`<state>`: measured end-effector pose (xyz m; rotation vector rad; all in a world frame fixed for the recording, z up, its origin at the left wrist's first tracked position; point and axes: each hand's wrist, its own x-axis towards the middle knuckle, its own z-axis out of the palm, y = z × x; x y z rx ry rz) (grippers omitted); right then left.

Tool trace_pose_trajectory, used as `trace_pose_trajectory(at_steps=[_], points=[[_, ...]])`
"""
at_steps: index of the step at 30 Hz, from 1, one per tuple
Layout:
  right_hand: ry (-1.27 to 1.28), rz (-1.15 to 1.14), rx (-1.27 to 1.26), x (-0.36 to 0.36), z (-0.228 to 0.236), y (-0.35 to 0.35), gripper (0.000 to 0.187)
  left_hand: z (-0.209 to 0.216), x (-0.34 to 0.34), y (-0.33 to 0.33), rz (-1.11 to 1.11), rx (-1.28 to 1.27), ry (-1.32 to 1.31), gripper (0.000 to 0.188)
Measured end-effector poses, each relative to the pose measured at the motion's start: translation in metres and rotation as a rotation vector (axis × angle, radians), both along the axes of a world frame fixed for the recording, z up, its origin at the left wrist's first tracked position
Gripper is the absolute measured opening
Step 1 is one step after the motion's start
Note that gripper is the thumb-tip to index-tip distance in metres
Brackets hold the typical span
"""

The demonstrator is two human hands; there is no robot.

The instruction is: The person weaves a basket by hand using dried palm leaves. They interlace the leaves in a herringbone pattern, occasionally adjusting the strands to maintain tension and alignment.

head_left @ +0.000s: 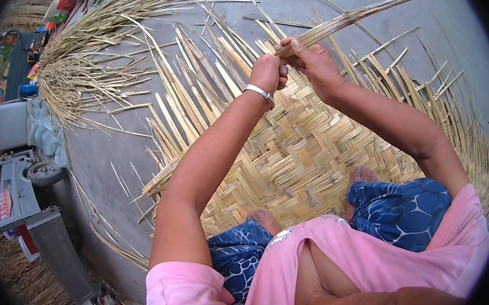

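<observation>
A bundle of long, flat split reed strips stretches from between my hands toward the far right. My right hand pinches it near its left end, thumb on top. Close beside it, my left hand, with a silver bracelet at the wrist, is closed around the end of the same strips; its fingertips are partly hidden. Below both hands lies a woven reed mat in a zigzag pattern, with my bare feet on its near part. Loose strip ends fan out unwoven from the mat's far and left edges.
A large pile of loose reeds spreads at the far left on the grey concrete floor. A grey wheeled cart stands left, with another straw heap by it. More strip ends stick out at right.
</observation>
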<state>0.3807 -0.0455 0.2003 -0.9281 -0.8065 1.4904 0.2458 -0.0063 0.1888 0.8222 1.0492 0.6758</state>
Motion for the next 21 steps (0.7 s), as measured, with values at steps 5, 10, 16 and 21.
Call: trace_pose_trajectory(at_steps=[5,10,16,21], points=[[0.095,-0.061,-0.03,0.004,0.001,0.003,0.028,-0.005,0.011,-0.006,-0.049,0.31,0.205,0.013],[0.133,-0.022,-0.033,0.004,0.004,0.006,0.027,-0.042,0.008,0.017,-0.015,0.565,0.404,0.011],[0.297,0.167,-0.087,0.005,0.021,-0.01,0.026,0.006,-0.021,0.021,-0.045,0.202,-0.063,0.011],[0.233,-0.108,-0.244,0.02,-0.003,-0.016,0.033,0.014,-0.043,0.021,-0.363,0.394,0.238,0.027]])
